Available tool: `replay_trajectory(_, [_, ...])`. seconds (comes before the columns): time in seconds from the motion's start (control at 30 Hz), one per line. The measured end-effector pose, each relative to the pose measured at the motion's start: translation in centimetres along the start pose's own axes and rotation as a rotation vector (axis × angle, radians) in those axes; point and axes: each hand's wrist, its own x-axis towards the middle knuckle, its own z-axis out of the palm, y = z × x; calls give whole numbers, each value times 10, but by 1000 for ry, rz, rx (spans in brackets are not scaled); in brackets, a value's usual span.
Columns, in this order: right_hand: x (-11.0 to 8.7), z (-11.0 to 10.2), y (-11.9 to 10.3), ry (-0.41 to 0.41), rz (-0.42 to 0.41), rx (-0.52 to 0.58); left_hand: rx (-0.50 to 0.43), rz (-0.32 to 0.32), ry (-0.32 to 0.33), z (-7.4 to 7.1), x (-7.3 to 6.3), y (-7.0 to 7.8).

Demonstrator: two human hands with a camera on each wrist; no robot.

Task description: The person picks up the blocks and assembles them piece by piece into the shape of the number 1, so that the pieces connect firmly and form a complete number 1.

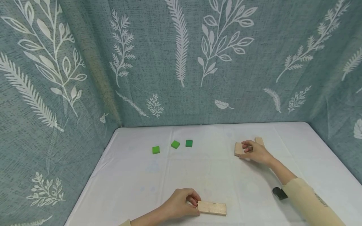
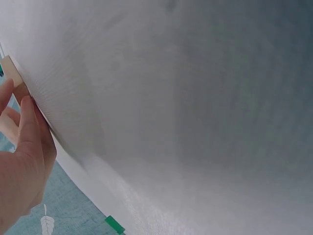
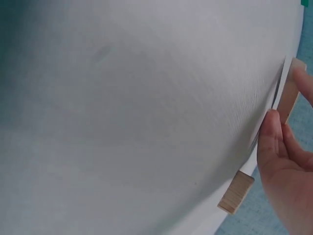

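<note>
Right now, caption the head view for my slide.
Left hand grips a wooden block, right hand another wooden block, three green blocks on the white table.

long pale wooden block (image 1: 212, 207) flat, end pinched; second block (image 1: 238, 149) farther back, right, pinched

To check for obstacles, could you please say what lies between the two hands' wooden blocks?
The head view shows only bare white tablecloth between the nearer block and the farther block.

My feed shows pale-tan rectangular wooden blocks (image 1: 212, 208), two bright-green square blocks (image 1: 156, 150), one darker-green square block (image 1: 189, 143), a black object (image 1: 279, 193), a cream sleeve (image 1: 311, 201), a white cloth-covered counter (image 1: 198, 175) and blue-green fabric curtains (image 1: 152, 47) patterned with white leaves.
</note>
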Motion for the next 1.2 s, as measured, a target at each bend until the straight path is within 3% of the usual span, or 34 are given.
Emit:
replay_trajectory(0.5, [-10,7,-4,63,92,53,2,5,6,1,0,-2])
replay_trajectory(1.2, [-23,28,-19,70,84,124,26,16,14,2,0,-2])
